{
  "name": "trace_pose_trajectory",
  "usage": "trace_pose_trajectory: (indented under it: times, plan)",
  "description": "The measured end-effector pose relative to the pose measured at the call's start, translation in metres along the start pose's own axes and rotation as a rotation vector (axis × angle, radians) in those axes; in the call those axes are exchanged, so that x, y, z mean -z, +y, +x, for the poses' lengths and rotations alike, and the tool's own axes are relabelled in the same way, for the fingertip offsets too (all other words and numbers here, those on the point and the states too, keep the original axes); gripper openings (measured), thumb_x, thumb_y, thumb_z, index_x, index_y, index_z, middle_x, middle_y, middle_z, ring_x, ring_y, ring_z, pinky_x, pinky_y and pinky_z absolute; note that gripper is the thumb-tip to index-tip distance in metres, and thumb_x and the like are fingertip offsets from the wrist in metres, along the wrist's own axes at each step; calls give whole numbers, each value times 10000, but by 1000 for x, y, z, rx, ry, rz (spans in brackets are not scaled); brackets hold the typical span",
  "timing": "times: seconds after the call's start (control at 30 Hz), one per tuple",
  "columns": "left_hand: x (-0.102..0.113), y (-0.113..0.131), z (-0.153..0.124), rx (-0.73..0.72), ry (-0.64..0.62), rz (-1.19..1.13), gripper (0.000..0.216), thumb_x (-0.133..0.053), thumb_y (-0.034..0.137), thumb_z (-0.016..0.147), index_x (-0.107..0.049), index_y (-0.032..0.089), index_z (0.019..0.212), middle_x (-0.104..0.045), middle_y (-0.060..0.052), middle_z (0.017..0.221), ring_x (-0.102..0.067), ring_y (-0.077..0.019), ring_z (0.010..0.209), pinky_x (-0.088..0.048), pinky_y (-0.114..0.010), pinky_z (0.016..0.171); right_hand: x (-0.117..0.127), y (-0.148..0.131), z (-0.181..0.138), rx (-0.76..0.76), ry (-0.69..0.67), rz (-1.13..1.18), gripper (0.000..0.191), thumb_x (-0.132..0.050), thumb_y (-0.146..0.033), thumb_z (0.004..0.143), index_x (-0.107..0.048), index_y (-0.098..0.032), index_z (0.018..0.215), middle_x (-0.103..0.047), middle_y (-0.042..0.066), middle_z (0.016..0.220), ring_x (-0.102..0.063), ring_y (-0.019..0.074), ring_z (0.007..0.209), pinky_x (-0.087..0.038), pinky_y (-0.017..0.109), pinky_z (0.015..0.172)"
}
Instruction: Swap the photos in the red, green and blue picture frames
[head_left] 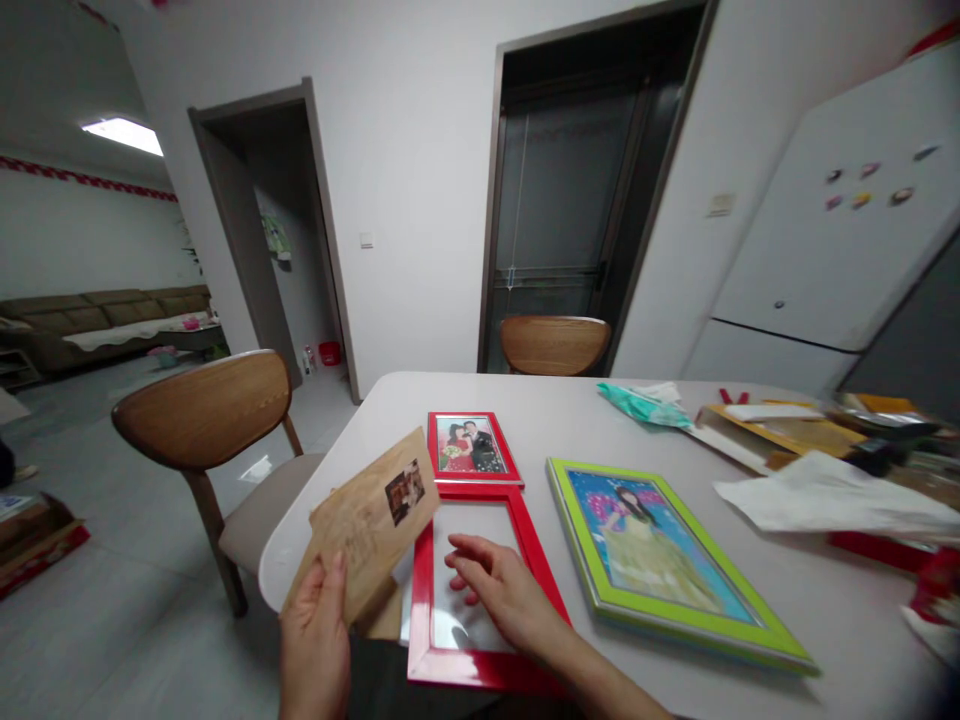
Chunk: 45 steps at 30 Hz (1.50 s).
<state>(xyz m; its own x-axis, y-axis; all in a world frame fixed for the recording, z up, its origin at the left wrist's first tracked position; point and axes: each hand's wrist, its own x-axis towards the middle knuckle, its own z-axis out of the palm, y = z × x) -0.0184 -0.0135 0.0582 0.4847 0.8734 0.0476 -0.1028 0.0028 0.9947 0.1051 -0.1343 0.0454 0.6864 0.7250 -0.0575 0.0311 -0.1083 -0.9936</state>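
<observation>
My left hand [319,630] grips a brown kraft-paper envelope [367,515] by its lower edge, tilted up above the table's left side. A small dark photo is printed or stuck near its upper right corner. Fingers loosely curved and apart, my right hand [506,590] hovers over a red picture frame [480,668] with a see-through or pale middle; it holds nothing. Behind that frame lies a smaller red frame [516,478] with a picture of two people. On the right rests a lime-green frame [577,550] around a picture of a figure in a pale dress.
The white table [540,420] has wooden chairs at its left [217,410] and far side [555,345]. To the right lie a teal wrapper [641,405], white paper [825,495] and a yellowish padded envelope [814,435]. A white fridge [810,250] stands beyond.
</observation>
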Motion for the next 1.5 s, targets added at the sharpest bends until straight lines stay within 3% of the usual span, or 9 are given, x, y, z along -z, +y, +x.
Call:
trace_pose_trajectory:
  times: [0.1,0.2,0.37,0.53,0.7,0.9,1.03,1.27,1.5]
  plan:
    - [-24,-4,-19,159,-91,-331,441,-519,391,701,-505,128,1055,-643,-94,951,-569,-239,934,-437,-374,836,0,9,5,-110,20,349,335,-462,-356,722,-522,-144,974,-625,66,841,-589,128,660,-463,249,576]
    - [-38,-18,-31,245,-260,-414,483,-569,399,668,-505,121,1058,-617,-122,1007,-560,-244,951,-445,-356,821,13,11,8,-55,168,526,262,-440,-312,723,-505,-169,933,-635,58,881,-600,144,758,-476,262,654]
    - [-33,-33,-27,117,-349,-162,531,-554,292,678,-416,116,1159,-489,-146,1189,-458,-241,1084,-369,-362,912,50,4,14,-101,183,248,331,-367,-208,688,-490,-143,989,-647,92,902,-617,191,761,-490,269,578]
    - [-24,-44,-28,-293,-547,459,517,-512,92,622,-456,128,1134,-431,-140,1243,-375,-246,1153,-289,-425,971,65,7,22,-147,121,143,413,-345,-126,642,-485,-112,1031,-665,92,830,-629,181,700,-488,271,567]
    - [-23,-55,-29,-572,-571,719,516,-479,40,626,-446,115,1136,-354,-177,1288,-335,-263,1178,-335,-458,938,63,11,29,-169,125,61,412,-320,-123,646,-500,-105,1016,-669,92,797,-632,177,672,-485,265,547]
    - [-21,-52,-25,-568,-687,836,559,-566,99,608,-432,114,1151,-368,-187,1275,-326,-280,1179,-325,-473,943,64,13,35,-115,50,39,408,-333,-121,627,-542,-124,977,-671,74,776,-627,179,675,-481,264,583]
    - [-17,-57,-23,-597,-699,810,632,-615,163,614,-379,161,1200,-328,-165,1306,-301,-278,1194,-322,-464,948,69,17,39,-98,92,-67,432,-317,-117,629,-545,-95,995,-668,78,740,-623,174,652,-472,265,586]
    - [-17,-54,-22,-605,-808,862,672,-678,218,546,-424,193,1168,-384,-150,1276,-331,-310,1170,-267,-535,946,71,15,40,-10,126,-668,389,-293,-136,688,-581,-130,949,-655,65,853,-606,148,723,-432,215,609]
    - [-24,-43,-23,-555,-859,985,654,-611,151,549,-425,136,1176,-369,-165,1277,-320,-315,1174,-256,-533,951,66,11,35,-15,224,-1030,317,-375,-319,741,-587,-114,857,-628,161,836,-573,250,770,-372,317,658]
